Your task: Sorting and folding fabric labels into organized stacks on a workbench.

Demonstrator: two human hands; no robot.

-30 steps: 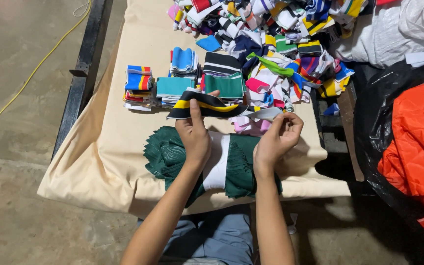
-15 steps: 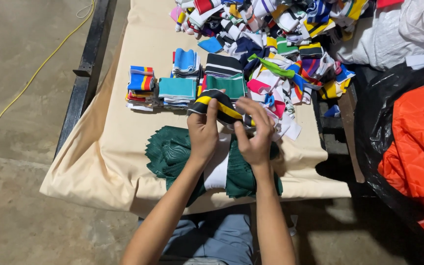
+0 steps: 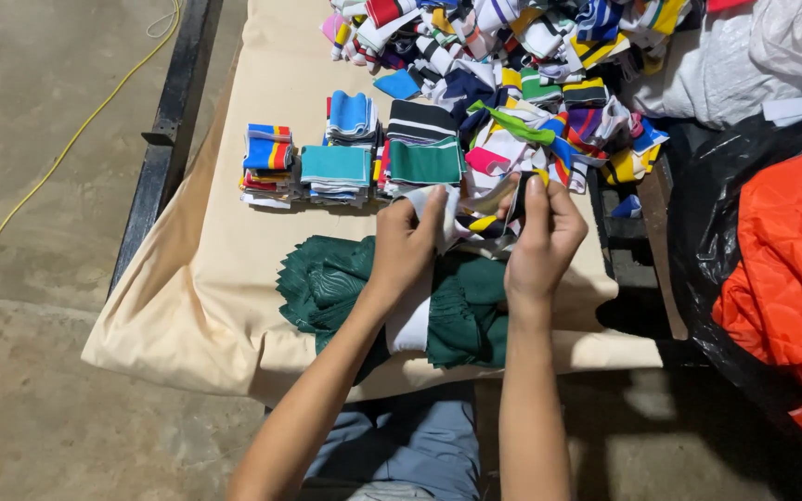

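Observation:
My left hand (image 3: pixel 407 243) and my right hand (image 3: pixel 542 236) both grip one knitted fabric strip (image 3: pixel 478 221), black, white and yellow, held above the cream cloth-covered table (image 3: pixel 234 269). Under my wrists lies a bunched dark green pleated fabric (image 3: pixel 331 283) with a white band. Just beyond my hands stand neat stacks of folded strips: a rainbow-striped stack (image 3: pixel 268 162), a teal stack (image 3: pixel 336 172), a blue stack (image 3: pixel 353 116) and a green-and-black stack (image 3: pixel 424 148). A loose heap of many-coloured strips (image 3: pixel 531 65) fills the far right of the table.
A black metal frame rail (image 3: pixel 164 139) runs along the table's left edge. A yellow cord (image 3: pixel 67 148) curves over the concrete floor. At the right sit a black plastic bag (image 3: pixel 726 223), an orange quilted fabric (image 3: pixel 786 269) and a white bag (image 3: pixel 772 56).
My hands came together over the strip half a second ago, then spread apart again. The strip is now pulled out between them, with my right hand lifted a little toward the heap.

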